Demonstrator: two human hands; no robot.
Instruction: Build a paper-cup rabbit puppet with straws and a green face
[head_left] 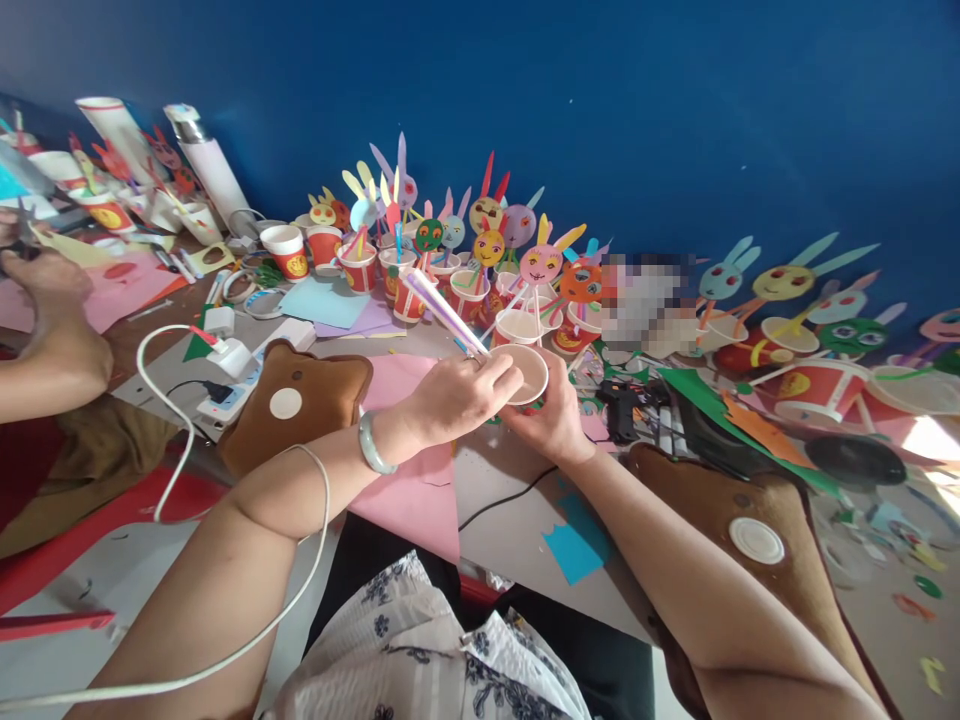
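Observation:
My right hand [553,415] is wrapped round a paper cup [531,372], whose mouth tilts up toward me and shows a pale inside. Beside it, my left hand [469,395], with a jade-like bangle [373,445] at the wrist, pinches a long purple-and-white strip [448,312] that points up and to the left. The fingers of this hand reach to the cup's rim. Just behind stand red and white paper cups [469,290] bearing paper rabbit heads such as a pink one [541,264]. Below my hands lies pink paper [412,480] on the table.
Brown cushion-like pouches [300,410] [720,520] lie on both sides. A power strip [247,385] with a white cable [146,400] sits at left, the cable crossing my left arm. A glue gun-like black tool [621,408] and blue paper scraps [576,540] lie at right. Another person's hand [49,280] works far left.

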